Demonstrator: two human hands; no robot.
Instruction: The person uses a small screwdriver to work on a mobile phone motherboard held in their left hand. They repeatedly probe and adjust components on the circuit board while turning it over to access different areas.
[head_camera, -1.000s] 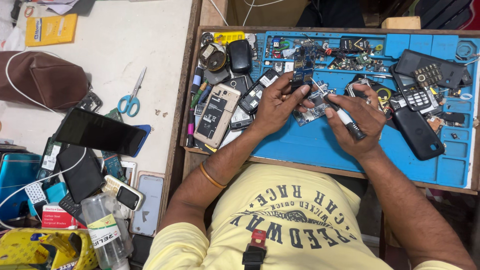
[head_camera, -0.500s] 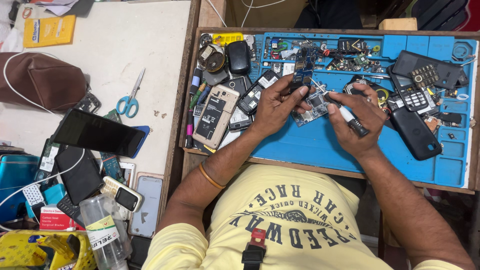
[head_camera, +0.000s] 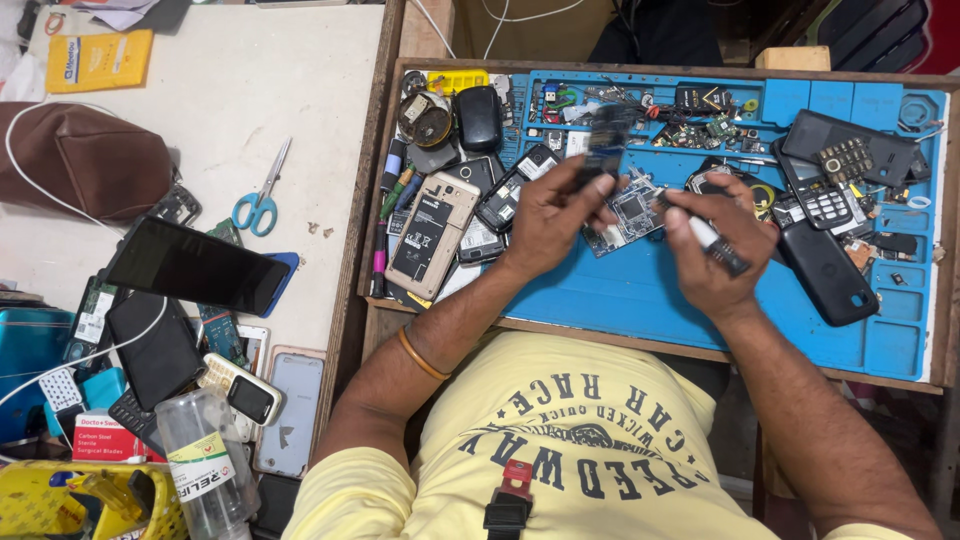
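1. Two surfaces are filling the head view: a white table (head_camera: 250, 110) on the left and a wooden-framed table carrying a blue work mat (head_camera: 640, 300) on the right.
2. The person, in a yellow shirt, is sitting below the mat, both forearms reaching up over it.
3. The left hand (head_camera: 555, 215) is closing its fingers on a small dark phone part (head_camera: 605, 140), raised and blurred above the mat; what kind of part it is cannot be told.
4. The right hand (head_camera: 715, 250) is clamping around a slim tool with a white and dark body (head_camera: 715, 243), its tip pointing toward a circuit board (head_camera: 630, 212).
5. The circuit board is lying on the blue work mat between the two hands, just beside the fingers of both.
6. An opened phone with a gold-coloured frame (head_camera: 432, 232) is lying at the left edge of the mat, near the left hand.
7. Black keypad phones (head_camera: 825, 265) are lying to the right of the right hand.
8. Small components and a black mouse-shaped object (head_camera: 479, 117) are lying along the top trays of the mat.
9. Blue-handled scissors (head_camera: 262, 195), a brown pouch (head_camera: 90, 160) and a dark phone screen (head_camera: 195, 265) are lying on the white table, well apart from both hands.
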